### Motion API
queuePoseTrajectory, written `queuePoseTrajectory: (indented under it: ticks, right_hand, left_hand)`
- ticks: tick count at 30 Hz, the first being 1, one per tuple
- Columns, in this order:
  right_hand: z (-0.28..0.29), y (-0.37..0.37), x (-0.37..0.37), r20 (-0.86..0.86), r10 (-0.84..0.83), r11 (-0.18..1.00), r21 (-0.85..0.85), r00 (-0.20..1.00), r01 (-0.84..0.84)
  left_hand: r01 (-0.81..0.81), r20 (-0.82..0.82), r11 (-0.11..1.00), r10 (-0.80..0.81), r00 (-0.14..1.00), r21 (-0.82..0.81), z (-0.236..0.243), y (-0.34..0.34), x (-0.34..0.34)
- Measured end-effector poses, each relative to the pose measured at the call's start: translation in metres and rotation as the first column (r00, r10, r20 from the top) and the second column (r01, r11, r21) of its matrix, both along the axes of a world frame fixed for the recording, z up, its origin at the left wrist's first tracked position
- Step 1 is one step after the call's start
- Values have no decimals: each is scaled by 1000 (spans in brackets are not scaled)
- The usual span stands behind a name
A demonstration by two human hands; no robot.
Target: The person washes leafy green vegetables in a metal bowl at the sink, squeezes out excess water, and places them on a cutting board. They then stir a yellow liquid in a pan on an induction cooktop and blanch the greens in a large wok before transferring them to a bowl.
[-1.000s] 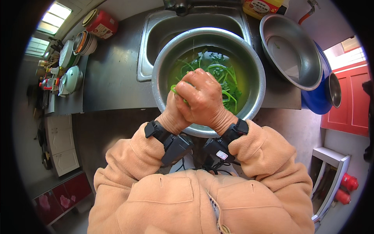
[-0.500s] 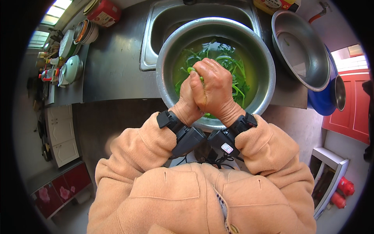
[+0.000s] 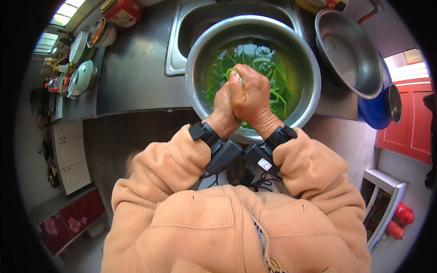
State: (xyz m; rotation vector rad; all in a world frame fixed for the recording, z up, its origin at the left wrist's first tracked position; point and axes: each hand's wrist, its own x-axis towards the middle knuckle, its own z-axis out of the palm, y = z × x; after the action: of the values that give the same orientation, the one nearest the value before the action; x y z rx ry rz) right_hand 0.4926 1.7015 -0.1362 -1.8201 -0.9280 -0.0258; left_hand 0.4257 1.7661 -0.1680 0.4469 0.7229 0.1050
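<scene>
A large metal basin [image 3: 306,68] holds greenish water with leafy green vegetables [image 3: 275,73] floating in it. Pressed together above the water are my left hand [image 3: 222,105] and my right hand [image 3: 252,93], both closed around a bunch of greens [image 3: 231,72]. Only a bit of green stem shows at the top, by the fingers; the rest of the bunch is hidden. My right hand wraps over the front, with my left against its side. Both hands look wet.
Behind the basin is a steel sink [image 3: 174,63] set in the counter [image 3: 136,77]. Another metal basin [image 3: 348,54] stands at right, above a blue tub [image 3: 374,113] and a small metal bowl [image 3: 395,103]. Stacked bowls [image 3: 104,35] and a red container [image 3: 124,13] are at far left.
My joined hands have turned slightly, and my left hand lies more alongside the right. The green stem's tip has shifted a little to the right. The whole view has moved slightly.
</scene>
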Motion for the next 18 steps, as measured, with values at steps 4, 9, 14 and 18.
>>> queuePoseTrajectory:
  ticks: [4,9,14,18]
  right_hand:
    - [20,2,0,-109,-93,991,86,990,102]
    - [43,10,8,-397,-117,931,276,910,241]
    - [47,17,-3,-403,-215,896,282,890,344]
    - [52,8,-11,-215,34,995,99,976,-13]
  left_hand:
    - [74,19,993,-77,997,95,36,3,3]
    - [-28,303,998,9,953,60,73,1,-1]
    - [-217,378,962,142,915,164,77,-16,-4]
    - [-231,327,969,193,925,82,69,4,-2]
